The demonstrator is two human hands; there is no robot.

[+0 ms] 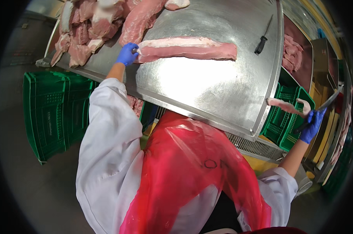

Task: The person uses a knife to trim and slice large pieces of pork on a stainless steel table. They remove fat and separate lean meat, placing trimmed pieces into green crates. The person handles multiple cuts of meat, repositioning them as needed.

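Extending rightward from pinching left hand point(127, 54), meat loin point(188, 50) on steel table point(223, 91), right hand point(312, 126) gripping knife point(330, 100)

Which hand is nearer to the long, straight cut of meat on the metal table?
Left. The left hand is at the left end of the long cut; the right hand is beyond the table's right edge, holding a knife.

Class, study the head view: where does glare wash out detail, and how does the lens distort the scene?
Head view: white glare hides the surface of the steel table just below the long piece of meat; also head view, the table's right edge bends, and the picture's corners fall to black.
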